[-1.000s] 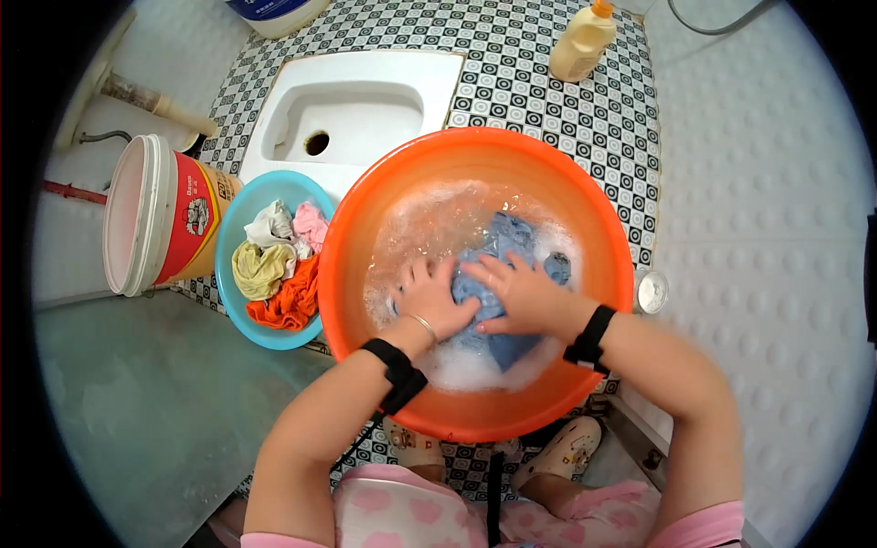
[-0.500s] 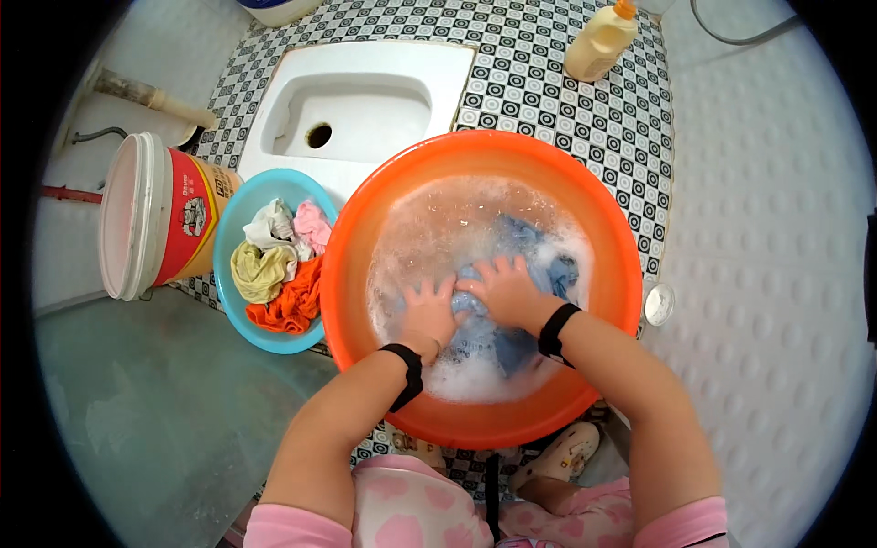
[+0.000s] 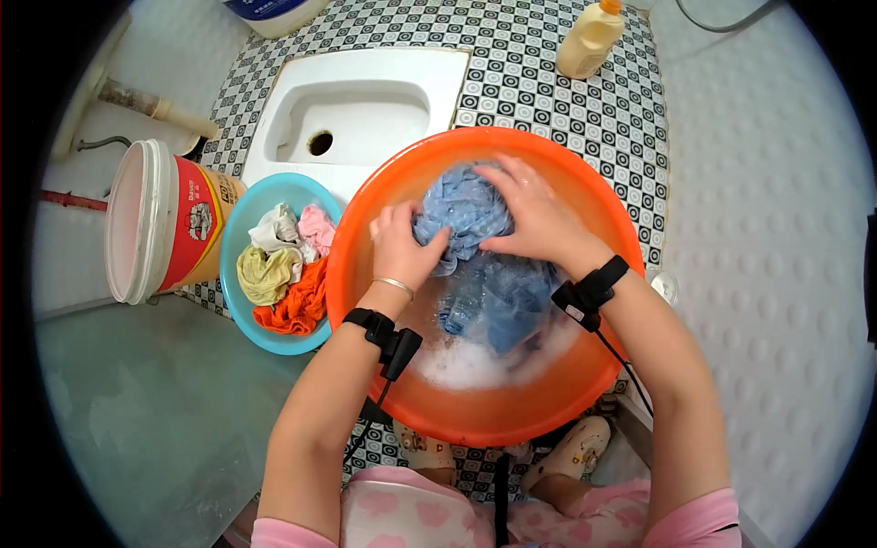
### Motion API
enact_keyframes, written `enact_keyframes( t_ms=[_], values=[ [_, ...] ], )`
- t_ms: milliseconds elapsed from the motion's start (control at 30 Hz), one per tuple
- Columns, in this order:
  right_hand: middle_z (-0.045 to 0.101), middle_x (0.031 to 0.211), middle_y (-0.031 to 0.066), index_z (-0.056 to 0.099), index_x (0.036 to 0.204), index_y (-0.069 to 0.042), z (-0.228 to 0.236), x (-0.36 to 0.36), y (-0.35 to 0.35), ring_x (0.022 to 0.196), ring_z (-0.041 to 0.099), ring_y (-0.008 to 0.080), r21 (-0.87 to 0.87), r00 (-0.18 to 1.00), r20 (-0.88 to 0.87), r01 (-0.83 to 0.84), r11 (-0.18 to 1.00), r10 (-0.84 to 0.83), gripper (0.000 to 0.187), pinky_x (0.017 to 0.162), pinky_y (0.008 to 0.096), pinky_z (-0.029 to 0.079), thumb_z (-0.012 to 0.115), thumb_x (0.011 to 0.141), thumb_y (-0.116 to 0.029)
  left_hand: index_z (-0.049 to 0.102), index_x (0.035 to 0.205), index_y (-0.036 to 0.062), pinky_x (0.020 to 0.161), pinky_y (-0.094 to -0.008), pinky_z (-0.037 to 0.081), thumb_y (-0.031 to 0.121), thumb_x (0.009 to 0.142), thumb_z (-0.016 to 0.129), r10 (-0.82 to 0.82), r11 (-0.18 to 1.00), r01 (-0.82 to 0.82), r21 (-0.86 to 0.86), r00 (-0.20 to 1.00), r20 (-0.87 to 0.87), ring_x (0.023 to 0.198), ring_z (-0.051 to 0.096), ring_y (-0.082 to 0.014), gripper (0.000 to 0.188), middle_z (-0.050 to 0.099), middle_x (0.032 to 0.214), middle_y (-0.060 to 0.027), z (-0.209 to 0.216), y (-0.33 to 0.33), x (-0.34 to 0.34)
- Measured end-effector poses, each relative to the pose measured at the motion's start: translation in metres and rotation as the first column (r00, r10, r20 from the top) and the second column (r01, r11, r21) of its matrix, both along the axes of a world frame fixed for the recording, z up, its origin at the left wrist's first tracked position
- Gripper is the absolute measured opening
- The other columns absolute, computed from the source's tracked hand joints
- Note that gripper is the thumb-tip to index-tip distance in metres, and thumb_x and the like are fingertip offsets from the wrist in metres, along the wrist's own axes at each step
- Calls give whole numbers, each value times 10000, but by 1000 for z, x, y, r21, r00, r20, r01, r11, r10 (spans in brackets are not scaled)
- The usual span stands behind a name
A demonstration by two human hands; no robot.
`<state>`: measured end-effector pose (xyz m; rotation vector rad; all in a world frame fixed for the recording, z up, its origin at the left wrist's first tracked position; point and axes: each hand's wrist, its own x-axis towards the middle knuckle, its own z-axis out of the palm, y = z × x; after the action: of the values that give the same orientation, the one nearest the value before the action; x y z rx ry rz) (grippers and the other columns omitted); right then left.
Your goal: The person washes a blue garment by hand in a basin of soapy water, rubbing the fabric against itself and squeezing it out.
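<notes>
A large orange basin (image 3: 489, 427) holds soapy water and a wet blue garment (image 3: 461, 212), whose upper part is gathered into a rounded bundle. My left hand (image 3: 405, 248) grips the bundle's left side, thumb against its lower edge. From the right, my right hand (image 3: 545, 217) clasps it with curved fingers over the top and the thumb below. More of the blue fabric (image 3: 498, 306) lies in the water beneath, with white suds (image 3: 475, 363) along the near side.
Left of the basin stands a light-blue basin (image 3: 236, 301) with white, pink, yellow-green and orange clothes. Beside it is a red and cream bucket (image 3: 187, 224). Behind are a white squat toilet (image 3: 448, 100) and a cream bottle (image 3: 589, 41). A small round container (image 3: 664, 288) sits by the right wall.
My hands were pressing flat on the garment in the water. They have moved up and away from me, and now hold part of it bunched above the water.
</notes>
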<state>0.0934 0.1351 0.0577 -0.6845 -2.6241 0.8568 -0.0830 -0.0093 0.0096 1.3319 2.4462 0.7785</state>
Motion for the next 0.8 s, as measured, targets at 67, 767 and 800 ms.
enact_keyframes(
  t_ms=[67,767,800],
  values=[
    [367,1430,217,405,1378,-68,-20,24,4,1339,337,383,-14,988,128,89,996,-87,880,1096,462,315,827,639,-293,547,1231,120,969,-433,359,411,677,792,-33,991,35,-131,999,13,1107,476,-359,672,524,1210,-148,-6,2,11],
    [500,1336,214,502,1326,-81,-43,59,5,1228,474,393,-92,896,289,376,922,-337,653,991,447,423,602,829,-494,575,1182,183,1015,-533,330,186,711,658,-457,837,451,-310,888,60,1243,380,-416,478,503,1285,-128,0,-1,50],
    [500,1336,214,502,1326,-81,-53,59,4,1228,474,393,-88,892,287,387,918,-349,653,991,447,423,602,829,-494,557,1219,222,1011,-597,305,269,742,666,-511,812,505,-293,858,61,1291,340,-417,492,480,1325,-118,-7,-1,48]
  ],
)
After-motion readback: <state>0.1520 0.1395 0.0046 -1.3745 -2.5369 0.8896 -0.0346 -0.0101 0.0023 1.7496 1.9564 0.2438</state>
